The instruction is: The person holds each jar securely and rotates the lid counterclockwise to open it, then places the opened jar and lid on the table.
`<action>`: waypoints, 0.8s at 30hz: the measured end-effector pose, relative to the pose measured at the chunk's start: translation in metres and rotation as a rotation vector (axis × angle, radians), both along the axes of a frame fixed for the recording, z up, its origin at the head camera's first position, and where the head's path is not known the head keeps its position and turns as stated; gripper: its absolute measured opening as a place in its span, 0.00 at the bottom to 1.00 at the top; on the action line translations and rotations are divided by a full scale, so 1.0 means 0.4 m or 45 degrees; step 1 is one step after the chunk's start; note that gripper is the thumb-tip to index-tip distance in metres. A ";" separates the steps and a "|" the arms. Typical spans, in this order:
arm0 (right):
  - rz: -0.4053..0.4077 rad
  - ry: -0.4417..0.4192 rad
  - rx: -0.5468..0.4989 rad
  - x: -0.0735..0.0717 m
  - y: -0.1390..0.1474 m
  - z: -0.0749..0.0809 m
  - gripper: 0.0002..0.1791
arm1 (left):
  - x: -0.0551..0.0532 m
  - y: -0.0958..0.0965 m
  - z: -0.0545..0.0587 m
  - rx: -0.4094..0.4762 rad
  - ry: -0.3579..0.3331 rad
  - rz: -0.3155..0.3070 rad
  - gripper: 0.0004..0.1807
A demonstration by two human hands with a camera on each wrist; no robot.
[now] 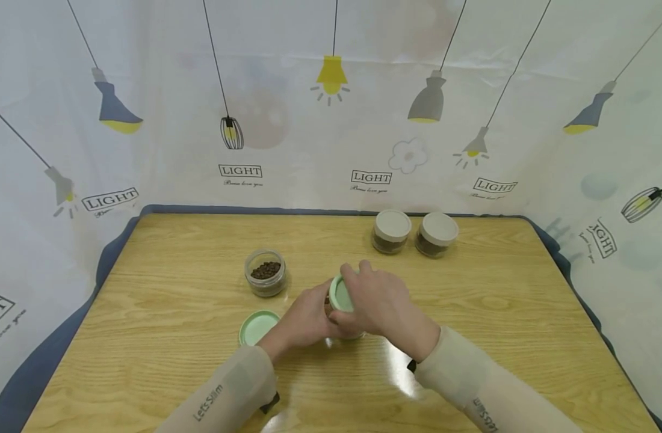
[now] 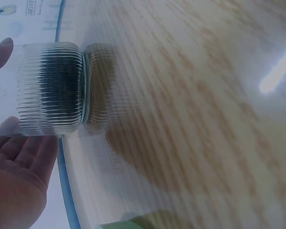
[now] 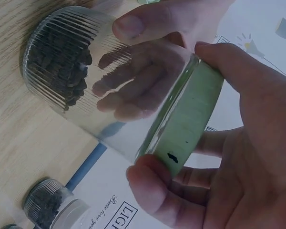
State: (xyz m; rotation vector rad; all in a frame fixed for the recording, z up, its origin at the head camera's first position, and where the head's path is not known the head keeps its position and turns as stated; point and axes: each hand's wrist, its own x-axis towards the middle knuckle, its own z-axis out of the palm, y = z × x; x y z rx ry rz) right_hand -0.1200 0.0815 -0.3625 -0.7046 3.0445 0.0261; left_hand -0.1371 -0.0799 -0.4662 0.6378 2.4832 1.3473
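Both hands are busy with one jar: the left hand [image 1: 309,316] wraps its thumb and fingers round the glass, and the right hand [image 1: 382,304] pinches the lid's rim between thumb and fingertips. From where I stand, going left to right, a loose green lid [image 1: 257,328] lies flat on the wooden surface [image 1: 515,313], left of its middle, partly covered by the left wrist. Just beyond it, nearer the back edge, an open jar [image 1: 266,273] stands upright with dark brown beans [image 1: 266,270] in it. The gripped jar [image 3: 81,71] comes next, about midway between the surface's left and right edges. It is upright, its ribbed lower part holding dark beans, its base meeting its own reflection. The pale green lid [image 3: 188,119] sits over its mouth, a small black mark on its side; I can't tell how tightly it is screwed. Farther right, close to the back edge, two more jars with white lids stand side by side, the left one [image 1: 392,231] just beside the right one [image 1: 436,234], dark contents low in each.
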 end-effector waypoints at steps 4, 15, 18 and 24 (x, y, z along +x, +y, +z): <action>0.046 -0.020 -0.004 -0.005 0.011 0.005 0.40 | 0.000 -0.002 -0.002 0.012 -0.010 -0.014 0.41; 0.177 -0.191 -0.037 -0.033 0.036 0.025 0.40 | 0.002 -0.002 0.000 -0.017 -0.027 -0.020 0.43; 0.209 -0.213 -0.048 -0.039 0.039 0.029 0.38 | 0.003 -0.001 0.001 -0.019 -0.048 -0.019 0.44; 0.253 -0.246 -0.003 -0.047 0.043 0.036 0.41 | 0.002 -0.001 0.001 -0.052 -0.077 -0.008 0.45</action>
